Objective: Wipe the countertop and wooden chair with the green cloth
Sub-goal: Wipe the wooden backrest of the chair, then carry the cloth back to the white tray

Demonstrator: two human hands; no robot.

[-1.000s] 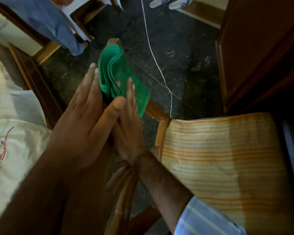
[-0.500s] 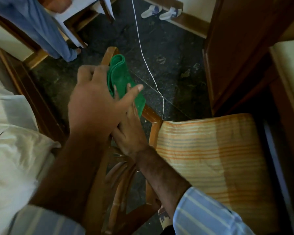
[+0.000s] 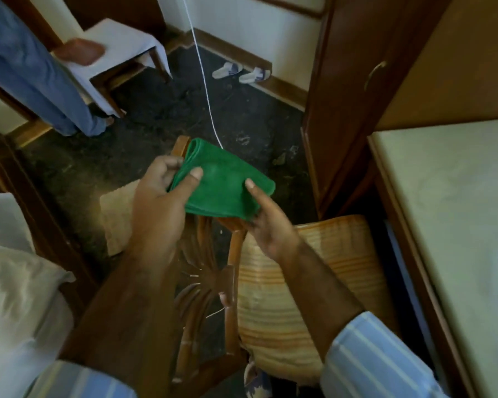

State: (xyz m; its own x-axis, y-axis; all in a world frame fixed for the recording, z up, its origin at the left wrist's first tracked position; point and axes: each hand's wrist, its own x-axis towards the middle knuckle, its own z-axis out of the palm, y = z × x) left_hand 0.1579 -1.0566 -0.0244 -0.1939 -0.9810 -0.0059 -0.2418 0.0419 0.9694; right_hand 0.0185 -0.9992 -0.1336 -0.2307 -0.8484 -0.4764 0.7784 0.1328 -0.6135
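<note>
The green cloth (image 3: 224, 188), folded into a thick pad, sits between your two hands, held just above the top rail of the wooden chair (image 3: 204, 285). Your left hand (image 3: 158, 202) grips its left edge: the thumb lies flat on the upper face and the curled fingers wrap the folded edge from the far side. Your right hand (image 3: 266, 225) takes the right corner, its thumb pressed on top near the edge and the other fingers tucked beneath the cloth, so both hands are closed on it in a pinch rather than a fist. Directly below your right hand, the chair's striped orange cushion (image 3: 308, 285) covers the seat, and the carved wooden back with its fanned slats runs down under your left forearm. To the right of your right hand, well apart from it, lies the pale countertop (image 3: 454, 225), with a dark wooden cabinet (image 3: 348, 90) beyond it. Past the cloth, a thin white cord (image 3: 203, 79) crosses the dark floor (image 3: 144, 130) toward the far wall. Left of your left hand are white bedding (image 3: 20, 305) and, farther off, a person's blue trouser legs (image 3: 38, 79)
</note>
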